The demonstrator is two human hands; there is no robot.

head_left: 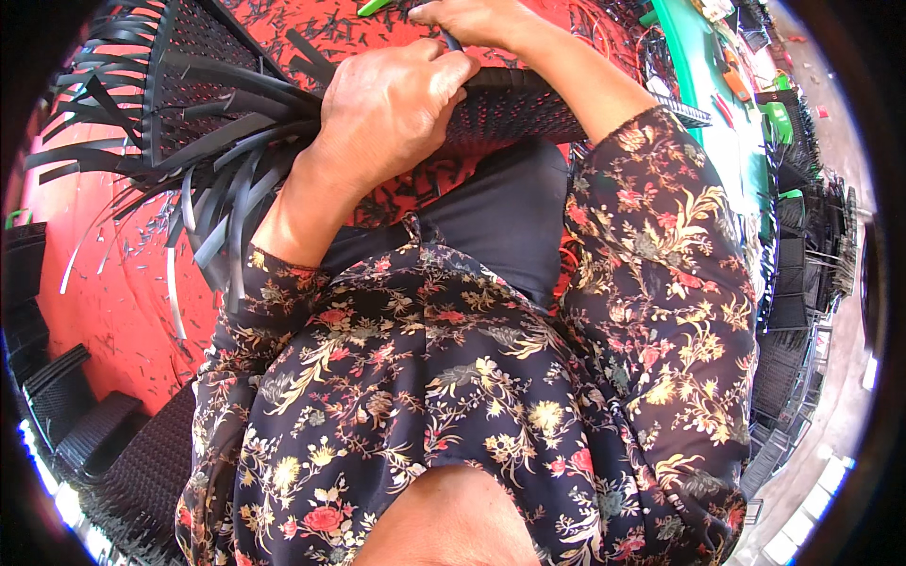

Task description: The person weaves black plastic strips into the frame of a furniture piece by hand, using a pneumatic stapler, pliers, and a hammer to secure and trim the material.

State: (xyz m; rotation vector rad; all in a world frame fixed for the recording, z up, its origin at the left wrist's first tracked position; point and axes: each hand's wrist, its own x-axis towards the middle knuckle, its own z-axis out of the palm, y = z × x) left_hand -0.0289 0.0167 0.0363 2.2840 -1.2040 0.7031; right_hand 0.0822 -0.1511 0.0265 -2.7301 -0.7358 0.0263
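A woven black panel (510,104), perhaps the side of a basket, stretches across my lap toward the top of the view. My left hand (387,108) is closed around its upper edge, where loose black plastic strips (241,137) fan out to the left. A short dark strip (452,41) rises between my two hands. My right hand (477,19) is just beyond the left, its fingers bent and seemingly pinching that strip; its fingertips are partly cut off by the top of the view. Another black woven section (203,90) with strip ends sticking out adjoins at the upper left.
Red sheeting (104,311) strewn with black strip scraps covers the floor. Part of a bright green object (373,7) shows at the top edge. A green table edge (681,57) stands to the right, stacked black woven pieces (788,283) beyond. More black woven pieces (132,443) lie lower left.
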